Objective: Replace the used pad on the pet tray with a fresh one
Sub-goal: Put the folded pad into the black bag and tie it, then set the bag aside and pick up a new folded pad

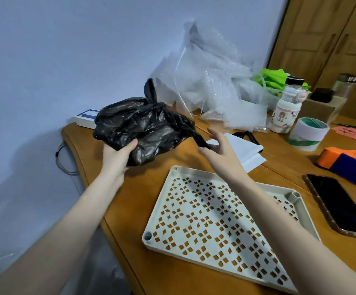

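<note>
A bulging black plastic bag [143,126] is held above the far left of the wooden table; what it contains is hidden. My left hand [117,155] grips its underside from below. My right hand [219,146] pinches a twisted black handle of the bag between thumb and fingers, the other fingers spread. In front lies the pale pet tray [279,188] with its perforated grid cover [204,220], no pad showing on it. A folded white pad [245,150] lies on the table beyond the tray, partly behind my right hand.
A heap of clear plastic bags [211,81] fills the back of the table [151,188]. On the right stand a white bottle [287,107], a tape roll [306,133], an orange and blue object [351,165] and a black phone [343,207]. A white box [85,118] sits behind the bag.
</note>
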### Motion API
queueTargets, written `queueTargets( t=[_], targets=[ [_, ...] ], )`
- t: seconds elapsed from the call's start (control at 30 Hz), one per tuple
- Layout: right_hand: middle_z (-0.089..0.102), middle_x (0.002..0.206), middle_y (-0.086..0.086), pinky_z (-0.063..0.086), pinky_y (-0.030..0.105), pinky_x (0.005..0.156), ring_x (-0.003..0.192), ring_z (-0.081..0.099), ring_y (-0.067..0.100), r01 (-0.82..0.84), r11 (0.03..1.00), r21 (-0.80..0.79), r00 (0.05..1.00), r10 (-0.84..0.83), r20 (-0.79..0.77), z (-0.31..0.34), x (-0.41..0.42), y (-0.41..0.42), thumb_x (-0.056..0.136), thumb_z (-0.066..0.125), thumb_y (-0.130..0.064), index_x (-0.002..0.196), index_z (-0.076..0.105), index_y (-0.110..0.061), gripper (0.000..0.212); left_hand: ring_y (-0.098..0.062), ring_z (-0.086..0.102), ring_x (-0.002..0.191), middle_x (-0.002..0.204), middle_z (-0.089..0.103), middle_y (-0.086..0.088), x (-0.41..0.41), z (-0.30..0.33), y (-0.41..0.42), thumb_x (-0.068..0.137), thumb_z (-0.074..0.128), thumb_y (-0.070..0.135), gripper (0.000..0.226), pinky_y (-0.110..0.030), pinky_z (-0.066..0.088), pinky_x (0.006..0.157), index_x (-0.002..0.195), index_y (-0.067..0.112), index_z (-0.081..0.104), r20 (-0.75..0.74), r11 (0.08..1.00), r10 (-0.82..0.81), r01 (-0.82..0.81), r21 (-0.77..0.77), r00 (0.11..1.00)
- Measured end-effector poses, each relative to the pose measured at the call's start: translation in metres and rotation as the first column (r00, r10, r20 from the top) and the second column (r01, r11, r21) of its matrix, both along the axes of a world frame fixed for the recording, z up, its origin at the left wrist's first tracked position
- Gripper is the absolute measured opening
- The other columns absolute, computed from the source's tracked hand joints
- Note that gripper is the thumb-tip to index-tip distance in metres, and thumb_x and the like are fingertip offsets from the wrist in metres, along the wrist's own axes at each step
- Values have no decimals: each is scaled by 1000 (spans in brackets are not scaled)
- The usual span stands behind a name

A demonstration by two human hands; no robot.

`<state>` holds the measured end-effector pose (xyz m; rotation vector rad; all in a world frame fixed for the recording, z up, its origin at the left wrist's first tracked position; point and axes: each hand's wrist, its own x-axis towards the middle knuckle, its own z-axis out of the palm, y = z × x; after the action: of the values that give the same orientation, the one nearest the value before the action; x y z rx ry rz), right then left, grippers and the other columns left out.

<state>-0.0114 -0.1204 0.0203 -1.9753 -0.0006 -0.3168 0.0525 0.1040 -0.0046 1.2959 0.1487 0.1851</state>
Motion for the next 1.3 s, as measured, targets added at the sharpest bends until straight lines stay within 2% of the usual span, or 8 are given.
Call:
queueTargets(
  t=[0.2,0.4,0.53,0.67,0.77,0.97,1.1,1.3],
  targets=[
    [46,138,-6,33,20,94,121,44,4,-64,997,-47,998,64,3,-9,44,21,92,53,-13,138,44,-23,48,-25,49,124,141,47,-4,49,-19,17,85,68,14,70,-48,44,101,143,22,30,-76,992,120,-122,-29,990],
    [48,139,-7,35,9,89,121,43,0,-124,986,-109,992,123,-16,-26,75,36,91,54,-13,139,44,-22,49,-23,52,122,142,48,-5,76,-42,19,89,63,13,69,-37,46,99,147,22,26,-219,1000,-20,20,-2,976],
    [46,143,-6,37,31,109,131,40,7,-152,980,-129,988,147,-43,-34,86,39,90,54,-15,140,43,-25,52,-17,59,109,133,56,-9,78,-37,19,90,61,13,55,-27,49,92,140,11,39,-248,987,-138,153,43,959],
    [45,144,-8,37,36,110,131,38,4,-153,979,-137,988,148,-45,-34,86,41,90,56,-17,140,43,-27,52,-11,61,103,124,61,-5,75,-30,23,89,61,26,52,-21,52,82,136,9,45,-257,955,-242,276,107,936],
    [45,142,-11,37,36,110,132,38,3,-153,975,-159,988,150,-30,-29,80,41,90,57,-20,140,43,-28,53,-15,52,118,137,50,-3,69,-27,25,77,65,55,75,-29,44,99,138,17,44,-261,908,-177,259,328,949],
    [50,141,-7,39,31,106,126,43,4,-135,978,-162,990,141,27,-7,57,35,88,60,-20,139,45,-26,53,-26,19,141,150,14,-4,43,0,17,78,64,54,94,-38,20,116,149,13,19,-78,704,34,32,710,996],
    [46,142,-7,33,20,96,118,40,-2,-126,973,-196,988,141,67,12,36,28,90,59,-19,140,44,-25,53,-27,12,144,155,10,-4,20,25,2,81,65,48,89,-41,16,117,149,18,17,63,603,-48,-21,797,997],
    [44,145,-7,36,33,109,134,38,8,-63,966,-252,988,97,124,32,4,1,90,58,-22,140,44,-27,52,-22,13,145,157,11,2,-9,49,-34,83,64,45,82,-41,17,117,149,23,20,190,530,-245,-32,847,951]
  ],
)
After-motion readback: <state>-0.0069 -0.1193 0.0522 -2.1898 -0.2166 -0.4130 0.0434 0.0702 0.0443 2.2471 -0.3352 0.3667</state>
